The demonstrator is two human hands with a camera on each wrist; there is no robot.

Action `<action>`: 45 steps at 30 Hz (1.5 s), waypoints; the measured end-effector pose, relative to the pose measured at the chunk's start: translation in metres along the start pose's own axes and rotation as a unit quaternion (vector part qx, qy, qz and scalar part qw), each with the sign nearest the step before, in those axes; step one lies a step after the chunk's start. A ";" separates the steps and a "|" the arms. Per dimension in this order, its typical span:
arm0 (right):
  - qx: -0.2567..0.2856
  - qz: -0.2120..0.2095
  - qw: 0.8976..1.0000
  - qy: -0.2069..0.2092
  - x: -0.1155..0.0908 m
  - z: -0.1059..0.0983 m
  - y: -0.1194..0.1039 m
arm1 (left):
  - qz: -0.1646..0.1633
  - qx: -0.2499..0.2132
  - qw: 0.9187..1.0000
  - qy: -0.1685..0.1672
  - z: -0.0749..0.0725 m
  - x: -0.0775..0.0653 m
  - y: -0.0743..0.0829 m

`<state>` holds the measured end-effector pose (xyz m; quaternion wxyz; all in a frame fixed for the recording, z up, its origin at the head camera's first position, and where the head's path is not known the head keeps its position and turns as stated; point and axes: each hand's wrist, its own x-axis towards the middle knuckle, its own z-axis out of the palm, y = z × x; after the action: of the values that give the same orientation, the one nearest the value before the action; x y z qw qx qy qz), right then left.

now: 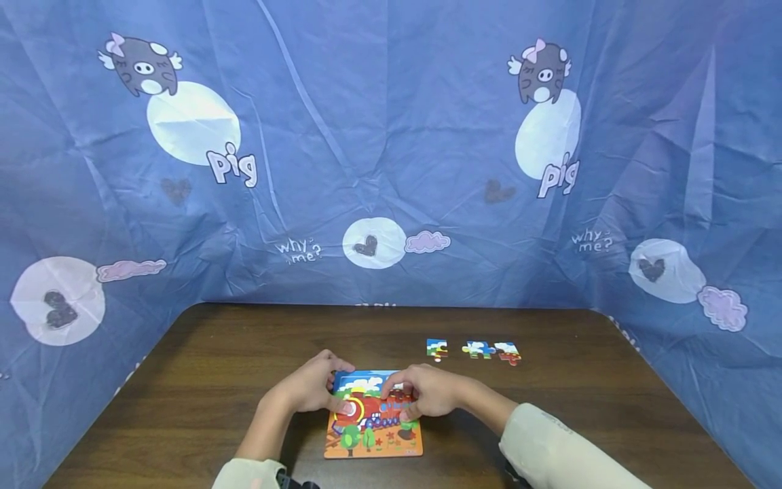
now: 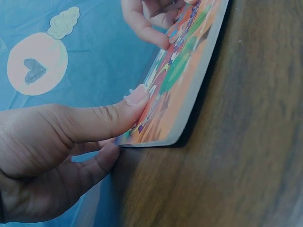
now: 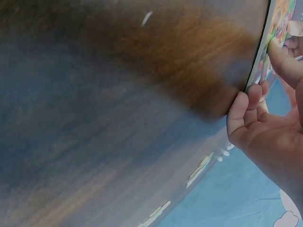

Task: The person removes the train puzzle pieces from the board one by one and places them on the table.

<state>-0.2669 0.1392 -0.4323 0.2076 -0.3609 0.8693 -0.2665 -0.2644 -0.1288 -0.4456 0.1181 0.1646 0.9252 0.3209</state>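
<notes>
A jigsaw puzzle (image 1: 373, 441) with a red train picture sits in a thin tray in front of me. My left hand (image 1: 311, 387) grips its left edge. In the left wrist view the left thumb (image 2: 118, 113) lies on the picture, with fingers beside and below the edge. From the right side my right hand (image 1: 430, 390) holds the puzzle. Its thumb (image 3: 284, 61) presses on the picture and other fingers curl against the edge, as the right wrist view shows. The forefinger touches the upper right of the picture; the part under this hand is hidden.
Three loose puzzle pieces lie on the brown wooden table (image 1: 244, 339), beyond the puzzle to the right: one piece (image 1: 436, 346) apart, and a blue-and-white piece (image 1: 479, 350) close beside a red-edged piece (image 1: 508, 350). A blue printed cloth (image 1: 379, 170) hangs round the table's back and sides.
</notes>
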 end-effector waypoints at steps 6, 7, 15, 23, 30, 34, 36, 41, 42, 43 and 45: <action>-0.002 -0.012 1.000 0.009 0.001 0.002 0.004 | 0.001 -0.003 1.000 0.003 0.000 0.001 -0.001; -0.005 -0.014 1.000 0.011 0.002 0.002 0.004 | 0.002 -0.003 1.000 0.003 0.001 0.001 -0.001; 0.007 -0.001 1.000 0.002 0.001 0.001 -0.001 | 0.011 -0.003 1.000 0.004 0.001 0.001 -0.003; 0.042 -0.007 0.999 0.014 -0.001 0.003 0.002 | 0.019 0.005 1.000 0.005 0.002 0.001 -0.003; 0.035 -0.011 0.999 0.021 0.001 0.004 0.003 | 0.020 0.007 1.000 0.005 0.002 0.000 -0.003; 0.018 -0.014 0.999 0.030 0.003 0.006 0.003 | 0.013 0.004 1.000 0.002 0.001 0.000 -0.002; 0.016 -0.013 0.999 0.034 0.003 0.006 0.002 | 0.012 0.001 1.000 0.001 0.001 0.000 -0.002; 0.023 -0.009 0.999 0.038 0.002 0.007 0.001 | 0.016 0.004 1.000 -0.001 0.001 0.000 -0.002; 0.026 -0.008 0.999 0.039 0.002 0.008 0.000 | 0.018 0.006 1.000 -0.001 0.001 0.000 -0.002; 0.027 -0.007 0.999 0.039 0.002 0.008 0.000 | 0.018 0.007 1.000 -0.001 0.001 0.000 -0.002; 0.025 -0.005 0.999 0.041 0.002 0.008 0.000 | 0.017 0.006 1.000 -0.001 0.001 0.000 -0.001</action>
<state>-0.2638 0.1349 -0.4391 0.1796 -0.3489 0.8682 -0.3036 -0.2641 -0.1297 -0.4469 0.1125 0.1808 0.9241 0.3175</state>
